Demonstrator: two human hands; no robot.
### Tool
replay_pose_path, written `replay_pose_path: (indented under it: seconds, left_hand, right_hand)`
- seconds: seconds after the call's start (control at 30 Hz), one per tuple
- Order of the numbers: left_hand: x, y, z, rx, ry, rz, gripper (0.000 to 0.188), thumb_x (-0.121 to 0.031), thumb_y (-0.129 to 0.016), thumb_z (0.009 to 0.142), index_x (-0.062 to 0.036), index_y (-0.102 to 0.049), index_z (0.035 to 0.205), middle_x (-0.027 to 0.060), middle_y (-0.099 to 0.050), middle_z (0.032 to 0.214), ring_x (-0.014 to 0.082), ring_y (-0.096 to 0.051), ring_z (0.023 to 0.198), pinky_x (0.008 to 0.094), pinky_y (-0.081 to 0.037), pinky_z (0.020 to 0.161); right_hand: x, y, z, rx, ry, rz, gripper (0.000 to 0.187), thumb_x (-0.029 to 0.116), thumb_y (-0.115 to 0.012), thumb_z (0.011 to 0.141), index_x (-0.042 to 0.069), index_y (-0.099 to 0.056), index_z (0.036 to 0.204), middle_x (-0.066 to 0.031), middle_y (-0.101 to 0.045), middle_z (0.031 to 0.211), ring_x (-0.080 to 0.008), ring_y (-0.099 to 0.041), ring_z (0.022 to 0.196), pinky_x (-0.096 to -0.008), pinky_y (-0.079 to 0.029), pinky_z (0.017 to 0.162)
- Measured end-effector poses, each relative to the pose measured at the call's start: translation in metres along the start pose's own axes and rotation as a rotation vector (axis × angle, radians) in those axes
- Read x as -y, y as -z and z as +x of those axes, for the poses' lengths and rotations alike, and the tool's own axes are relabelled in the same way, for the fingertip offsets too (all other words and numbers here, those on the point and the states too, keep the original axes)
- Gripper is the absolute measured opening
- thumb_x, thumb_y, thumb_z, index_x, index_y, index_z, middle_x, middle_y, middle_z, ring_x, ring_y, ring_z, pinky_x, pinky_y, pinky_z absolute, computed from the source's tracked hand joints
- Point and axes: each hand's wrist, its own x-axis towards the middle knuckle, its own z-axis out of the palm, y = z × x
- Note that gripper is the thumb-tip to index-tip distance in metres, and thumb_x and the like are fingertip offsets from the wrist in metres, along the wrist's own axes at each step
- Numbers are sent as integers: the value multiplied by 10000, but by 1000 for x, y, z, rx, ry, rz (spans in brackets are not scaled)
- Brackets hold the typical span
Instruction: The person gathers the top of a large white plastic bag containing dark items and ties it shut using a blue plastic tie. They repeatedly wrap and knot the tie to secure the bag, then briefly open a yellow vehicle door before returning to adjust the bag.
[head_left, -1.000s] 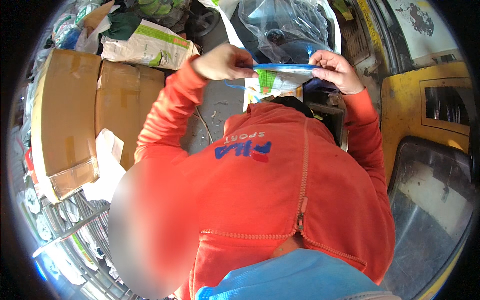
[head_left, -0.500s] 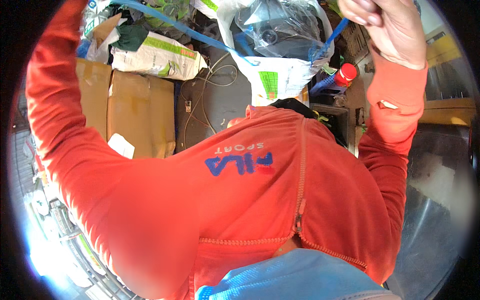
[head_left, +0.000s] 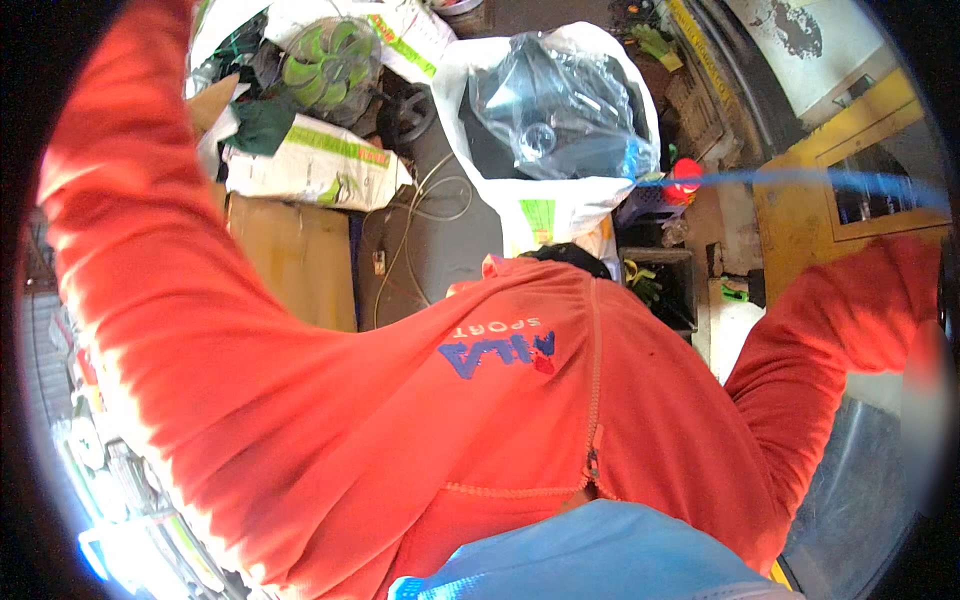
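Observation:
In front of me a white sack [head_left: 540, 217] with a green patch stands with its mouth wide. Clear plastic [head_left: 545, 85] covers something dark inside it. A blue strap [head_left: 790, 177] runs from the sack's right rim to the right edge of the view, stretched nearly straight. My right arm in its red sleeve [head_left: 840, 310] reaches toward that same edge, where the hand is out of sight. The red left sleeve [head_left: 125, 160] stretches up and out at the far left, its hand also beyond the view. What either hand holds cannot be seen.
Left of the sack are a cardboard box [head_left: 290, 260], a white and green bag [head_left: 310, 165], a green-bladed fan [head_left: 330, 65] and a loose cord [head_left: 415, 215] on the floor. At right are a red-lidded container [head_left: 686, 174], a dark bin [head_left: 665, 285] and a yellow frame [head_left: 800, 225].
My right hand has swung outward to the right and left the view. The blue strap now stretches rightward from the sack; before, a length of it ran up to the left.

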Motion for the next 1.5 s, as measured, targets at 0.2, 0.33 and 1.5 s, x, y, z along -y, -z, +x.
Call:
replay_pose_path:
  seconds: [0.2,0.33,1.5]
  left_hand:
    - [3,-171,123,12,-289,-187,402,-357,-564,816,-4,-627,998,149,-651,879,282,-612,774,391,-487,721]
    - [-37,-318,141,338,-426,-323,424,-383,-531,826,-5,-628,993,161,-648,892,306,-611,784,411,-484,734]
    - [-25,-504,131,720,-313,-1278,269,-306,-660,715,-57,-684,812,76,-643,660,208,-638,623,328,-520,629]
  right_hand:
    - [-24,-77,-27,-542,-97,-1115,241,200,-593,877,33,-591,1052,-51,-622,941,-138,-575,795,-299,-479,724]
    - [-108,-271,-58,-288,-259,-460,152,157,-657,840,57,-651,955,-59,-646,965,-131,-602,791,-285,-500,755]
    - [-315,-496,-56,805,225,-1169,314,189,-548,782,113,-444,1068,-56,-548,884,-254,-606,702,-399,-501,576]
